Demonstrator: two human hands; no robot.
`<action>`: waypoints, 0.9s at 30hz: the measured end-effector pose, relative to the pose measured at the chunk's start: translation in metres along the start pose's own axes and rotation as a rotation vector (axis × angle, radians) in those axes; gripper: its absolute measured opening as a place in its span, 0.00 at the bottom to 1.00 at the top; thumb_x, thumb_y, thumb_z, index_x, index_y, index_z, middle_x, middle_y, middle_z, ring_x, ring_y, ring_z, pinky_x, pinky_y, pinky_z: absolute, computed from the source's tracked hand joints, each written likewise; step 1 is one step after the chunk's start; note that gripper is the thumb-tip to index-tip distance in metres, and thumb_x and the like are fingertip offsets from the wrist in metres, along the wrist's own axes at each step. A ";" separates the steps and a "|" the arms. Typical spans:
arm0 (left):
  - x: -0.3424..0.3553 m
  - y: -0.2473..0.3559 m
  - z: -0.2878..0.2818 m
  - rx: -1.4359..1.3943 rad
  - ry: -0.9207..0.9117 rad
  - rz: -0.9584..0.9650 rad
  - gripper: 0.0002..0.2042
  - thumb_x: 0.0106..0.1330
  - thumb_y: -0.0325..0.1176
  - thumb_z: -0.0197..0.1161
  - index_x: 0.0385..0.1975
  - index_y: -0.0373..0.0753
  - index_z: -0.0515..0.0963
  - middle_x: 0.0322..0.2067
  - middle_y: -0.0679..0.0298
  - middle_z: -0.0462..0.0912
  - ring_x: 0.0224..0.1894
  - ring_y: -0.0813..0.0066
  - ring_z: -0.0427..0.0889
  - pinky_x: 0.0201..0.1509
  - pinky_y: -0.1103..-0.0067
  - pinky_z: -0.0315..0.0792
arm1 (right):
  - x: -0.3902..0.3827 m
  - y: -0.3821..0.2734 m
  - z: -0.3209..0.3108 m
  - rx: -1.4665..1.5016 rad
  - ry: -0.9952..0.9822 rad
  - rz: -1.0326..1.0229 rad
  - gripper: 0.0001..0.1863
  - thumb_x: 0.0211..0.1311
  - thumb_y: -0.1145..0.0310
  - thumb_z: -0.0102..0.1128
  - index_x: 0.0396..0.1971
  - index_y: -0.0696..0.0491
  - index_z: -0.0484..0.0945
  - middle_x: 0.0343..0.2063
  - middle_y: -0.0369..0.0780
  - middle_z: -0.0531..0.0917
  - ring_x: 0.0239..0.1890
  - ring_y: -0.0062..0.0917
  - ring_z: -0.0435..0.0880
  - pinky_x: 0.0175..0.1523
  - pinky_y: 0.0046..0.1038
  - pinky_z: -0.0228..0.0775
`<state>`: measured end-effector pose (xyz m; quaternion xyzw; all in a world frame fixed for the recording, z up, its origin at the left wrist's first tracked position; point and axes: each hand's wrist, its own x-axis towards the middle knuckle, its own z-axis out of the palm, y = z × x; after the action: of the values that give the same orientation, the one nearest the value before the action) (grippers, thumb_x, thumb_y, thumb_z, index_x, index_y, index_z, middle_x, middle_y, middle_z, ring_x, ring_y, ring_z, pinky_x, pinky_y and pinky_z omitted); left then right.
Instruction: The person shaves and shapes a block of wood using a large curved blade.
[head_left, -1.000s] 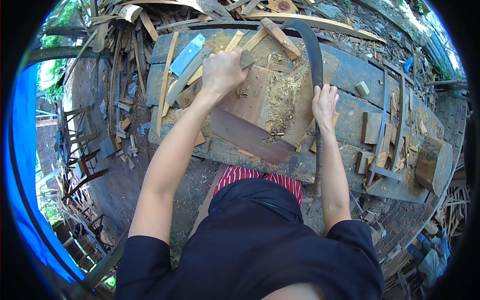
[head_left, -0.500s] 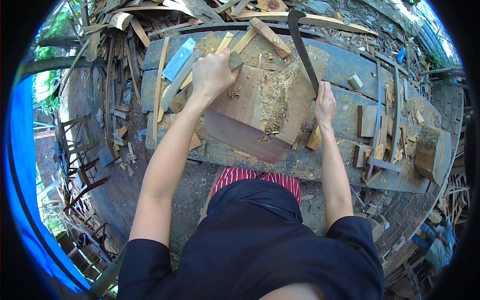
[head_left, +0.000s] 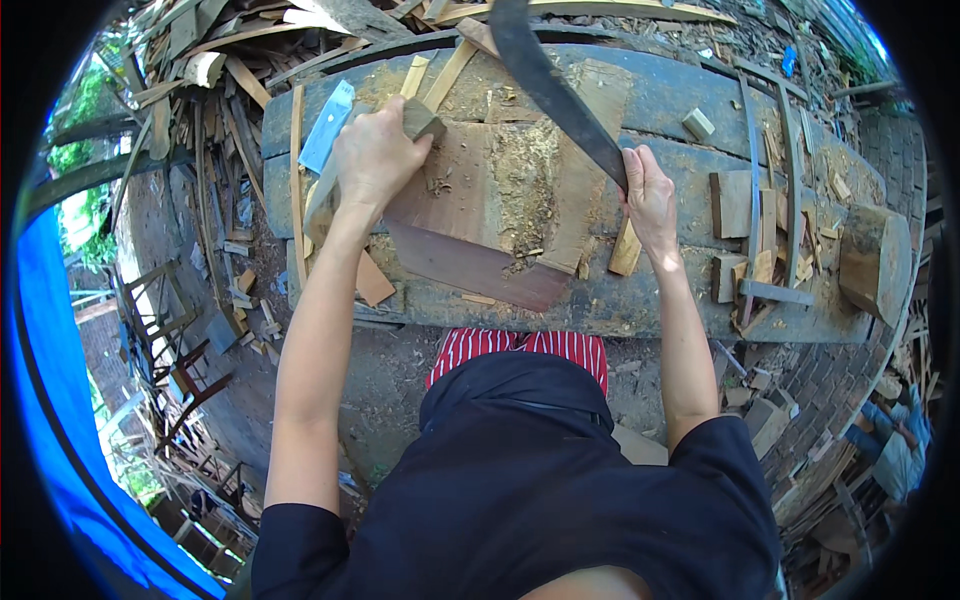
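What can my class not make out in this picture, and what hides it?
All in the head view:
Knife tip: cut off by the upper edge.
Knife handle: hidden by the right hand and its forearm.
Far end of the small wood block: covered by the left hand.
Underside of the big wood piece: faces away.
Other person's hands: too small.

Shows no readable text, label, number or sign anywhere, whether on the worktop (head_left: 680, 80), light-blue piece (head_left: 327, 125), curved blade (head_left: 560, 95) or dark shirt (head_left: 520, 490).
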<state>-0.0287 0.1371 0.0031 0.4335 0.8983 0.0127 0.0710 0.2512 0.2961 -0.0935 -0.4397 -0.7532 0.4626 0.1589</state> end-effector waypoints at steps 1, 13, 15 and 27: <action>0.000 -0.003 -0.001 0.017 0.009 -0.018 0.21 0.52 0.46 0.73 0.41 0.39 0.81 0.26 0.51 0.86 0.31 0.52 0.87 0.37 0.63 0.80 | -0.004 -0.009 -0.004 0.017 -0.018 -0.058 0.20 0.79 0.53 0.44 0.30 0.53 0.70 0.13 0.35 0.72 0.13 0.16 0.72 0.19 0.23 0.61; -0.026 -0.014 -0.007 -0.225 0.129 0.143 0.18 0.55 0.40 0.73 0.43 0.39 0.81 0.29 0.56 0.87 0.33 0.55 0.88 0.37 0.68 0.80 | -0.007 0.017 0.005 -0.158 -0.021 -0.096 0.20 0.78 0.54 0.44 0.31 0.54 0.72 0.12 0.41 0.73 0.15 0.26 0.77 0.24 0.32 0.67; -0.049 -0.032 -0.009 -0.359 0.186 0.150 0.19 0.55 0.36 0.74 0.45 0.38 0.81 0.32 0.56 0.87 0.36 0.60 0.88 0.41 0.72 0.79 | -0.001 0.047 0.014 -0.194 -0.050 -0.017 0.18 0.77 0.52 0.44 0.35 0.51 0.73 0.22 0.47 0.78 0.27 0.40 0.79 0.32 0.41 0.68; -0.163 -0.045 -0.052 -0.873 0.335 0.019 0.24 0.55 0.23 0.75 0.53 0.33 0.76 0.50 0.52 0.84 0.54 0.69 0.82 0.61 0.73 0.74 | -0.018 -0.037 0.042 0.077 0.073 -0.246 0.17 0.72 0.58 0.52 0.49 0.56 0.75 0.43 0.45 0.77 0.46 0.34 0.79 0.50 0.37 0.72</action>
<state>0.0292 -0.0162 0.0700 0.3633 0.8040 0.4598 0.1006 0.2148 0.2510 -0.0813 -0.3544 -0.7767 0.4520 0.2586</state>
